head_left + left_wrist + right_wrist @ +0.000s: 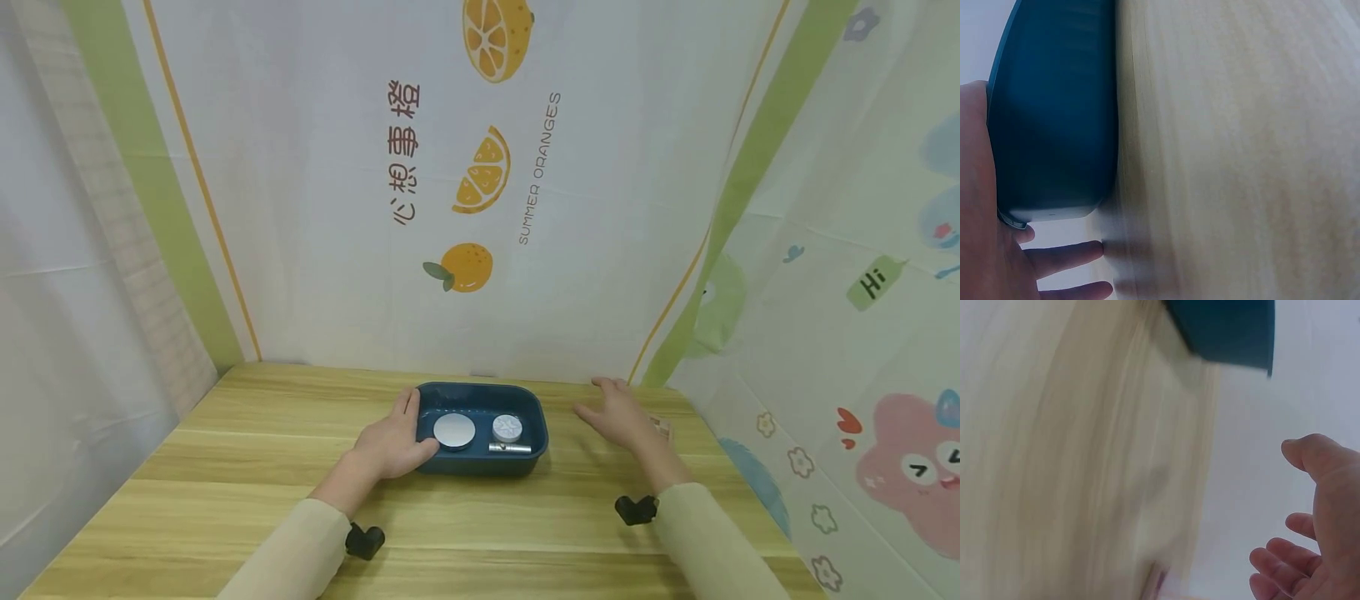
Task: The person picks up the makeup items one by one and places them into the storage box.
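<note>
A dark blue rectangular box (pixel 480 465), open at the top, stands on the wooden table. My left hand (pixel 393 442) grips its left end, the thumb over the rim and the fingers along the outside. Inside the box lie a flat white disc (pixel 453 430), a smaller round piece with a pale pattern (pixel 507 428) and a short silver metal tube (pixel 510 448). To the right of the box, apart from it, my right hand (pixel 618 417) is in the air with loosely bent fingers and holds nothing. A small light-brown object (pixel 663 428) is partly hidden behind the right wrist.
The wood-grain table (pixel 480 533) ends at a white cloth (pixel 337 250) printed with oranges. Another printed cloth (pixel 885 350) hangs along the right side, and a pale curtain (pixel 75 333) on the left. Black wrist mounts (pixel 364 542) show at both sleeves.
</note>
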`<state>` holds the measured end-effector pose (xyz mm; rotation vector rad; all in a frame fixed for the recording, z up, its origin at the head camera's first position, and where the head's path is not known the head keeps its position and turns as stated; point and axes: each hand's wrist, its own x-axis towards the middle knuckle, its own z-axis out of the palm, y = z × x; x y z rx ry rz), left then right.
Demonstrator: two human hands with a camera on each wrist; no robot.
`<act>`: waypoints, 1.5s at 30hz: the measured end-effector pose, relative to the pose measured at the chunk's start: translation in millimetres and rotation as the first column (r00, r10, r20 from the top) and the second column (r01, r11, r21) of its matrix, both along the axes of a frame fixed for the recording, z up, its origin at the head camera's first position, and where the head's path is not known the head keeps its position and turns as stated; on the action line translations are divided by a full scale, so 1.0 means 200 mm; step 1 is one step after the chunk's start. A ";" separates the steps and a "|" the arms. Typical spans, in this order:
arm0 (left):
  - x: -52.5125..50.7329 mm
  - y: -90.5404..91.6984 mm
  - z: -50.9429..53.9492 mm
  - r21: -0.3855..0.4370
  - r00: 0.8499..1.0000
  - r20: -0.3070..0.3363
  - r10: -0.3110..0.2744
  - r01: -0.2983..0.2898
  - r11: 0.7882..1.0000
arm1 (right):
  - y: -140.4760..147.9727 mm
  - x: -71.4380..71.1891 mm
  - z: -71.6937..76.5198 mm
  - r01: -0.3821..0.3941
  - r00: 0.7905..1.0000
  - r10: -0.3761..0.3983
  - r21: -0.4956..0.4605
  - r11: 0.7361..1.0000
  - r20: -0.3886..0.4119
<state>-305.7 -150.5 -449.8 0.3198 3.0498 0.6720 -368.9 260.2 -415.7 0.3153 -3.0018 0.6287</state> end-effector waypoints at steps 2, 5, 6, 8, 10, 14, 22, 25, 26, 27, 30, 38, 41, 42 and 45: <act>0.00 0.00 0.00 0.000 1.000 0.002 0.003 -0.003 1.000 | 0.05 -0.01 -0.02 0.017 1.000 -0.017 0.006 1.000 0.014; 0.00 0.00 0.00 -0.004 1.000 0.004 0.005 -0.005 1.000 | 0.13 -0.01 -0.05 0.036 0.999 -0.037 0.012 0.999 0.018; 0.00 0.00 0.00 -0.005 1.000 0.005 0.005 -0.005 1.000 | 0.15 -0.01 -0.06 0.042 0.999 -0.043 0.018 0.999 0.017; 0.00 0.00 0.00 -0.004 1.000 0.003 0.002 -0.002 1.000 | 0.19 -0.01 -0.07 0.056 0.998 -0.056 0.018 0.998 0.020; 0.00 0.00 0.00 -0.007 1.000 0.005 0.002 -0.001 1.000 | 0.23 0.00 -0.09 0.067 0.997 -0.067 0.019 0.998 0.027; 0.00 0.00 0.01 0.000 1.000 0.005 -0.001 0.001 1.000 | 0.30 0.00 -0.11 0.103 0.994 -0.105 0.048 0.994 0.036; 0.01 0.00 0.01 0.008 1.000 -0.005 -0.006 0.006 1.000 | 0.37 0.02 -0.14 0.173 0.980 -0.184 0.141 0.975 0.069; 0.01 0.01 0.01 0.011 1.000 -0.005 -0.005 0.005 1.000 | 0.38 0.02 -0.14 0.172 0.979 -0.186 0.162 0.972 0.078; 0.01 0.01 0.01 0.012 1.000 -0.005 -0.005 0.005 1.000 | 0.38 0.03 -0.14 0.169 0.979 -0.185 0.167 0.971 0.085; 0.01 0.00 0.01 0.012 1.000 -0.004 -0.005 0.005 1.000 | 0.39 0.03 -0.14 0.169 0.978 -0.186 0.168 0.971 0.091; 0.01 0.00 0.00 0.009 1.000 -0.003 -0.002 0.002 1.000 | 0.39 0.02 -0.15 0.161 0.978 -0.181 0.177 0.971 0.101; 0.01 0.00 0.01 0.002 1.000 -0.005 0.006 -0.006 1.000 | 0.38 0.04 -0.14 0.137 0.981 -0.161 0.210 0.968 0.104; 0.01 0.00 0.01 0.007 1.000 -0.004 0.006 -0.006 1.000 | 0.38 0.05 -0.13 0.129 0.983 -0.154 0.215 0.968 0.104; 0.01 0.00 0.01 0.009 1.000 -0.004 0.005 -0.005 1.000 | 0.38 0.05 -0.13 0.126 0.983 -0.151 0.218 0.968 0.103; 0.01 0.00 0.01 0.007 1.000 -0.007 0.005 -0.004 1.000 | 0.39 0.04 -0.13 0.123 0.984 -0.147 0.213 0.969 0.100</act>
